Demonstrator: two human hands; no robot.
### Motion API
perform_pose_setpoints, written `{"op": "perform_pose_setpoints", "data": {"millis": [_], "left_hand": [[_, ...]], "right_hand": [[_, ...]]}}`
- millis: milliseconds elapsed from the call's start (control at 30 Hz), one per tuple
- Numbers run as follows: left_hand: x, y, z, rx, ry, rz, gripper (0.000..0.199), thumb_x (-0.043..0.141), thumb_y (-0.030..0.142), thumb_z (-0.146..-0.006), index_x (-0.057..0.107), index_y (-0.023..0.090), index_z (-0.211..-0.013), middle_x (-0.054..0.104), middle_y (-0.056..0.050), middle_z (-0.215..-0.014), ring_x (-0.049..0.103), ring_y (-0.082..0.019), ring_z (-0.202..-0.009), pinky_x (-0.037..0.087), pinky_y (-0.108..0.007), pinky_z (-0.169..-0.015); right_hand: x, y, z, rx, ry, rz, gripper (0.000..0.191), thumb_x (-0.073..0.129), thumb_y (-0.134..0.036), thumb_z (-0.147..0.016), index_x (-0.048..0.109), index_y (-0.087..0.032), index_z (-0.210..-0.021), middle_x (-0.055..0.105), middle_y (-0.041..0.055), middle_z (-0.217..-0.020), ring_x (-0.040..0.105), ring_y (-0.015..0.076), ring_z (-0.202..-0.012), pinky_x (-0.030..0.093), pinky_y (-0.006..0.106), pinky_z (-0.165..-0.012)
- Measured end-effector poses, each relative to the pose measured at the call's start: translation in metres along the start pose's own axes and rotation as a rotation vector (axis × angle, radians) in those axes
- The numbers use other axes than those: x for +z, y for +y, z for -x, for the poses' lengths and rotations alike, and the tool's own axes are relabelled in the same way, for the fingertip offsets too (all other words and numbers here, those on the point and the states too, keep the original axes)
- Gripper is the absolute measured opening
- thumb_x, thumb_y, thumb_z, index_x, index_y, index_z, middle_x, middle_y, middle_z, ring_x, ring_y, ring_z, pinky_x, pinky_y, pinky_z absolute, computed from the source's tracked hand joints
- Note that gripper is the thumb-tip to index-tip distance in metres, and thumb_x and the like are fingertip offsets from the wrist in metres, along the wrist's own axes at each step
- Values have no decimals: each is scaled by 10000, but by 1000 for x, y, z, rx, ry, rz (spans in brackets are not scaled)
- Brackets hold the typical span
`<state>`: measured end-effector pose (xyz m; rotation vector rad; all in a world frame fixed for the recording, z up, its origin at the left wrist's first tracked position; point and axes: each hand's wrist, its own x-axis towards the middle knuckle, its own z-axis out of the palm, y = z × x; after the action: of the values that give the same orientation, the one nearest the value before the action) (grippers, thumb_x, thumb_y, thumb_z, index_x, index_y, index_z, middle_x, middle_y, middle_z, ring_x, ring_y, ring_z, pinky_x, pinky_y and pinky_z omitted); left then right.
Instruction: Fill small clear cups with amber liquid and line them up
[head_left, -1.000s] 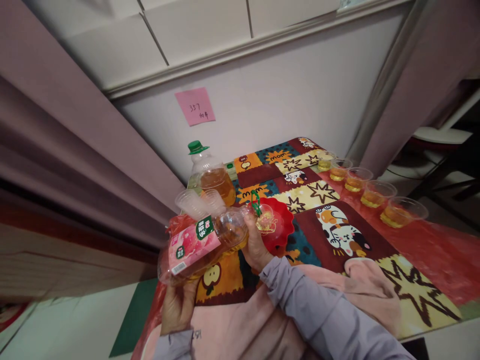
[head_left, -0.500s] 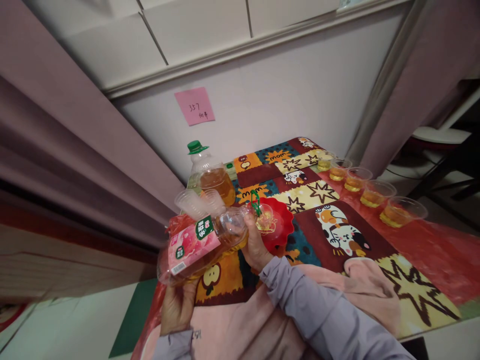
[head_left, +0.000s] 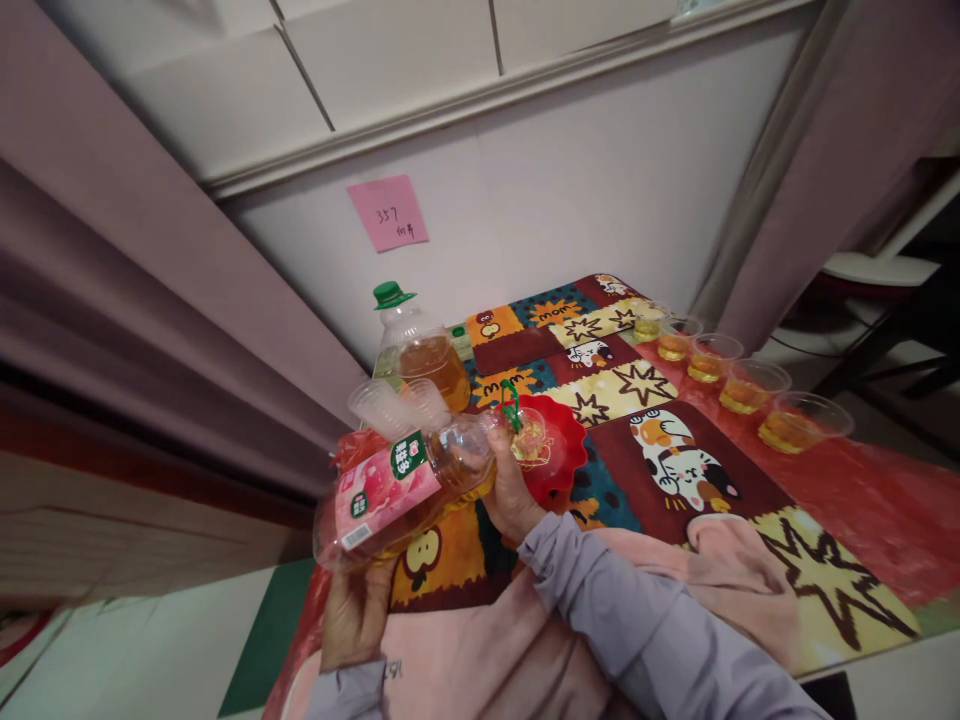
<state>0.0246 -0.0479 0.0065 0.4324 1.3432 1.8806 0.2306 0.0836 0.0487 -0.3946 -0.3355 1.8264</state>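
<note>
A large clear juice bottle point(head_left: 388, 492) with a pink label lies tilted in my hands, its neck toward the right. My right hand point(head_left: 514, 490) is closed round the neck. From below, my left hand point(head_left: 358, 608) holds the bottle near its base, with part of the fingers hidden behind it. The bottle's mouth is by a clear plastic cup point(head_left: 531, 436) with a little yellow liquid. That cup stands on a red scalloped plate point(head_left: 576, 452). A green plastic loop point(head_left: 510, 405) shows beside the mouth.
A second juice bottle point(head_left: 435, 368) with a green cap stands behind stacked clear cups point(head_left: 390, 405). Several cups of yellow liquid point(head_left: 791, 430) form a row along the right edge. A patterned mat point(head_left: 615, 490) covers the table; pink cloth point(head_left: 480, 650) lies in front.
</note>
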Motion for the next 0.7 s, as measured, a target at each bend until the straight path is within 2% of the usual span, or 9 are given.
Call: {"op": "perform_pose_setpoints", "data": {"millis": [133,300,400,567,700], "left_hand": [[2,2,2,4,-15,-7,577,926,616,-898,819,361,-1404,698,-47,-1674,379,-368,-1742,499,-517,-1290],[11,6,6,-3,41,15,675,962,645,-842,812,367,-1438,684,-39,-1690,421,-373,-1722,521,-511,-1266],[13,9,7,-17,7,16,712,970,642,-834,802,353,-1463,702,-61,-1667,475,-403,-1687,536,-550,-1257],[12,9,6,-6,-16,6,682,909,668,-901,784,339,-1485,718,-63,-1648,465,-384,-1695,553,-512,-1254],[6,5,2,-47,-38,73,548,844,592,-985,793,341,-1470,741,-52,-1620,485,-350,-1686,528,-478,-1273]], "right_hand": [[-1,1,0,-16,-2,-5,651,853,-748,-868,810,-249,-1285,886,78,-1311,819,354,-1290,627,531,-1191],[-2,3,-1,10,16,7,635,844,-743,-876,823,-245,-1270,891,82,-1298,809,363,-1321,615,540,-1213],[-3,3,-2,0,24,17,598,840,-720,-891,825,-253,-1265,891,73,-1293,800,355,-1343,602,542,-1232],[-5,3,-3,3,12,18,602,851,-710,-883,820,-241,-1260,888,81,-1283,806,342,-1326,602,525,-1229],[-4,3,-2,-7,5,10,611,840,-727,-898,815,-252,-1282,885,71,-1310,806,337,-1325,604,529,-1226]]}}
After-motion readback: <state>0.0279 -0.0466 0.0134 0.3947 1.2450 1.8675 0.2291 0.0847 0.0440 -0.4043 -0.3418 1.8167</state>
